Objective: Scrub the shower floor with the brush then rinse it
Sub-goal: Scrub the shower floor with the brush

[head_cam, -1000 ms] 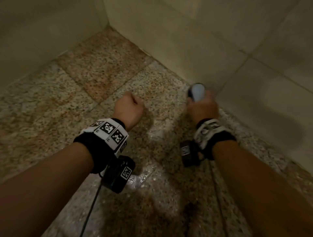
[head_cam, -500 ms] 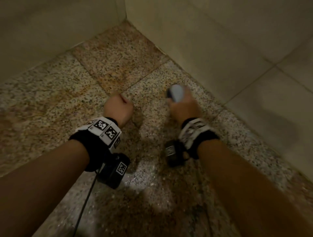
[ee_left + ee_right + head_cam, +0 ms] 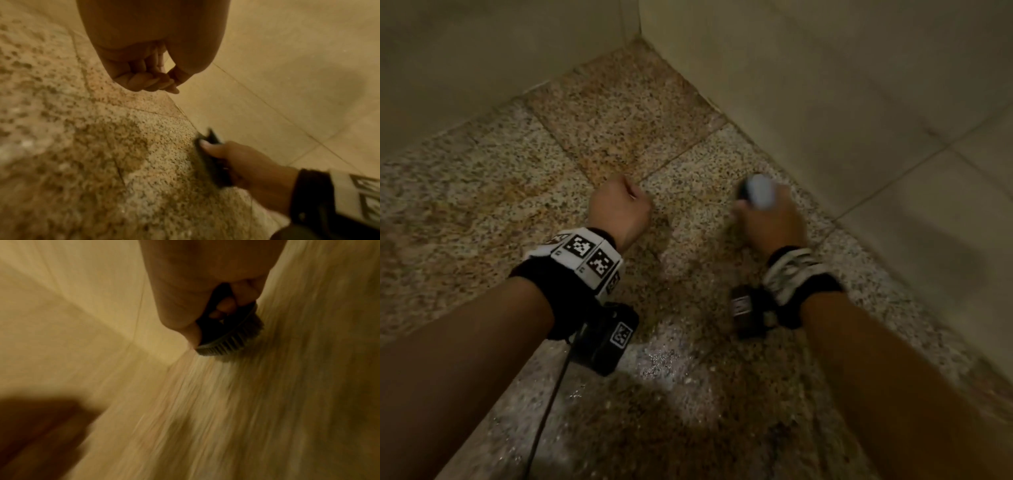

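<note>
My right hand (image 3: 767, 219) grips a dark scrub brush (image 3: 756, 190) with a pale handle top and holds it bristles-down on the speckled granite shower floor (image 3: 619, 113), close to the right wall. The right wrist view shows my fingers curled round the brush (image 3: 228, 337), with its bristles against the blurred floor. In the left wrist view the brush (image 3: 213, 162) lies under that hand (image 3: 242, 165) near the wall's foot. My left hand (image 3: 619, 209) hovers to the left as a fist (image 3: 144, 71) and holds nothing.
Beige tiled walls (image 3: 859, 85) meet in a corner at the far side and close in the floor on the left and right. A wet patch (image 3: 664, 363) glistens on the floor between my forearms. A black cable (image 3: 548, 411) hangs from the left wrist camera.
My right hand has slid the brush left away from the right wall, then slightly back toward it. My left fist has held its place beside it.
</note>
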The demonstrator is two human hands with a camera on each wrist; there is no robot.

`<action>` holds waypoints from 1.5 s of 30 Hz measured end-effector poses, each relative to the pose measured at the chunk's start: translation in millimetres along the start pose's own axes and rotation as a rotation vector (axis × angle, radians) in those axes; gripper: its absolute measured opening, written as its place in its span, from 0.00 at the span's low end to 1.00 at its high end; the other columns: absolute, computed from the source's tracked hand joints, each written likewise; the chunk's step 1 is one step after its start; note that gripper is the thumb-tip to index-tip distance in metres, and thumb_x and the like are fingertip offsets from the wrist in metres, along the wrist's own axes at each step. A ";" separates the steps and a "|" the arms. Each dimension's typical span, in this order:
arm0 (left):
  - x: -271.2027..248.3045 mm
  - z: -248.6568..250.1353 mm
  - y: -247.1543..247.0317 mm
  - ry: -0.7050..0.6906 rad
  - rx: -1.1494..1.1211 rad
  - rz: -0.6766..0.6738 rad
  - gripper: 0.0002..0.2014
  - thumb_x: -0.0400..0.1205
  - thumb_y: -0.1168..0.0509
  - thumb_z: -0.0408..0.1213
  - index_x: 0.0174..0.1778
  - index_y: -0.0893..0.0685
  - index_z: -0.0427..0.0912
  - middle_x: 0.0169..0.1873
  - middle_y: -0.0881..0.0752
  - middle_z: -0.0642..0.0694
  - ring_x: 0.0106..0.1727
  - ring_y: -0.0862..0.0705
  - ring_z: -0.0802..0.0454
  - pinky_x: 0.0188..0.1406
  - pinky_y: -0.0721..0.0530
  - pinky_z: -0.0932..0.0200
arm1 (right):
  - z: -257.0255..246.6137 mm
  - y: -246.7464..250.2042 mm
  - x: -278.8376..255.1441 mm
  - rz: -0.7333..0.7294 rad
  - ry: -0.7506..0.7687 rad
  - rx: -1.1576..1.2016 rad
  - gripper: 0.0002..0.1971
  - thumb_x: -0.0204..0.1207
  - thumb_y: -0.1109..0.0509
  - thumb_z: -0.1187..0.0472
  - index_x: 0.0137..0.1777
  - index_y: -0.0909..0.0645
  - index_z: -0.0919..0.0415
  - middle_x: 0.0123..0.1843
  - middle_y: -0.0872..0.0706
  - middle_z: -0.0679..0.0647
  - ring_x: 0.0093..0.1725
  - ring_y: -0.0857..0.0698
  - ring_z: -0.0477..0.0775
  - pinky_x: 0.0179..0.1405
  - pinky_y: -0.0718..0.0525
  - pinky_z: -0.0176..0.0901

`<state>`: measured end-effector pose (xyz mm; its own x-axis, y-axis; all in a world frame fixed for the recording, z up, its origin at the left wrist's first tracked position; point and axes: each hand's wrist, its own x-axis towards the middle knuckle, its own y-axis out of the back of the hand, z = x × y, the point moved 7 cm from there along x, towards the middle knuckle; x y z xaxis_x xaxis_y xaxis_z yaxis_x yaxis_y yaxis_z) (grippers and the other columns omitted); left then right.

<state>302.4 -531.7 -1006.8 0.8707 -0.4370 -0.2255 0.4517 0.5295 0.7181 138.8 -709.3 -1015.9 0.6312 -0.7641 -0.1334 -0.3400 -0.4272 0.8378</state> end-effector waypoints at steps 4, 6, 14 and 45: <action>-2.9 0.8 -11.6 -0.021 0.045 -0.023 0.08 0.85 0.46 0.38 0.44 0.27 0.38 0.32 0.20 0.40 0.35 0.20 0.40 0.30 0.25 0.52 | 115.1 36.9 -7.5 0.080 -0.497 -0.149 0.34 0.78 0.34 0.42 0.79 0.38 0.56 0.67 0.20 0.65 0.61 0.18 0.70 0.58 0.19 0.59; -9.9 0.1 -30.8 -0.017 0.044 -0.074 0.09 0.85 0.46 0.39 0.45 0.27 0.37 0.30 0.22 0.41 0.33 0.20 0.41 0.27 0.26 0.52 | 95.4 0.4 -23.9 0.088 -0.319 -0.093 0.32 0.74 0.37 0.42 0.77 0.33 0.54 0.66 0.19 0.61 0.60 0.17 0.67 0.57 0.17 0.57; -33.3 6.5 -0.1 0.041 0.115 0.042 0.12 0.83 0.44 0.39 0.46 0.22 0.32 0.36 0.18 0.38 0.43 0.18 0.40 0.37 0.23 0.48 | -67.5 -97.9 -98.1 -0.227 0.057 0.104 0.15 0.78 0.35 0.52 0.64 0.25 0.48 0.52 0.15 0.56 0.49 0.15 0.63 0.43 0.19 0.48; 0.6 -59.3 102.2 -0.154 0.318 -0.215 0.11 0.82 0.41 0.35 0.33 0.27 0.38 0.30 0.23 0.38 0.32 0.26 0.48 0.32 0.28 0.55 | -77.6 -134.6 -94.4 -0.180 -0.287 0.055 0.38 0.79 0.32 0.45 0.84 0.46 0.53 0.65 0.18 0.59 0.56 0.16 0.63 0.45 0.18 0.46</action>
<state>360.6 -434.7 -972.6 0.7128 -0.6296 -0.3090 0.5169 0.1739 0.8382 179.2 -542.1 -1075.0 0.4655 -0.7755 -0.4265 -0.2827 -0.5870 0.7586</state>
